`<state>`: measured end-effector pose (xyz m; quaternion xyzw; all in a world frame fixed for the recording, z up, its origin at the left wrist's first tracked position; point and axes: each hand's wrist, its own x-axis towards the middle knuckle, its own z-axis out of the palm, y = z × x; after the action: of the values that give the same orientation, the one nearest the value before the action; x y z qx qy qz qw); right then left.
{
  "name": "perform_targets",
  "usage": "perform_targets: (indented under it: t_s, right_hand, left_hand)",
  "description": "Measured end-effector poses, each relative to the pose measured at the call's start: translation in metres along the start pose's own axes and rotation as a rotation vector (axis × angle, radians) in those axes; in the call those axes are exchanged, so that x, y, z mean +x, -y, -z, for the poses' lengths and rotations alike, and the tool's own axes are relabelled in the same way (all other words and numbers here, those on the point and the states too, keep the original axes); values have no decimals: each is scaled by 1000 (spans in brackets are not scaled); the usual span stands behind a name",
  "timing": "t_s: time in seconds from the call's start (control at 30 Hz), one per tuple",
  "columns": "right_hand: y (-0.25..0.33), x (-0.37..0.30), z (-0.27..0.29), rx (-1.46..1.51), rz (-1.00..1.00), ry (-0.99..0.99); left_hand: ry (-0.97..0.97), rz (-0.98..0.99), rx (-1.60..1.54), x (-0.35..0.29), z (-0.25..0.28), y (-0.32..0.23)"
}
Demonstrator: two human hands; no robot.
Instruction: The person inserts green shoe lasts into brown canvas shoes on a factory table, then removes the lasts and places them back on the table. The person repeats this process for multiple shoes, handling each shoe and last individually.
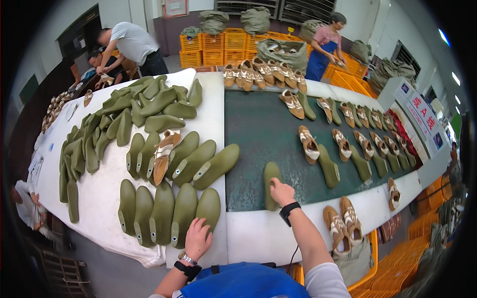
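Observation:
Olive-green shoe lasts stand in two short rows on the white table part in front of me. My left hand (198, 240) is curled over the near end of the rightmost front-row shoe last (208, 203), hiding its heel. My right hand (282, 192) grips another green shoe last (271, 175) at the left edge of the dark green belt (253, 124), its thumb and fingers around the lower half. A brown and white shoe (164, 159) lies across the back row of lasts.
A heap of loose lasts (124, 111) covers the far left of the table. On the belt, brown shoes (309, 144) stand beside lasts in rows. A pair of shoes (343, 223) sits at the near right edge. Orange crates (236, 44) and co-workers are beyond.

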<state>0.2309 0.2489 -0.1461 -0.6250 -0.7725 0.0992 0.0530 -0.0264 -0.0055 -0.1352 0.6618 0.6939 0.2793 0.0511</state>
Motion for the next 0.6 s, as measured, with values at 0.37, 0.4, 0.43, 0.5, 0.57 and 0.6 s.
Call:
perform_targets:
  t_s: [0.37, 0.4, 0.43, 0.5, 0.57, 0.6]
  right_hand:
    - [-102, 121, -31, -97, 110, -94]
    - [-103, 123, -30, -77, 119, -93]
    - [-104, 124, -29, -81, 100, -62]
    - [-103, 121, -27, -115, 106, -91]
    - [-101, 118, -25, -155, 97, -78]
    - [-101, 116, -24, -142, 99, -57]
  left_hand:
    - [-43, 22, 88, 12, -4, -8]
    - [-36, 29, 92, 13, -4, -9]
    - [-32, 30, 95, 14, -5, -10]
    - [-36, 26, 93, 14, -6, -11]
    - [-35, 38, 92, 14, -7, -10]
    - [-38, 10, 92, 13, -8, -9]
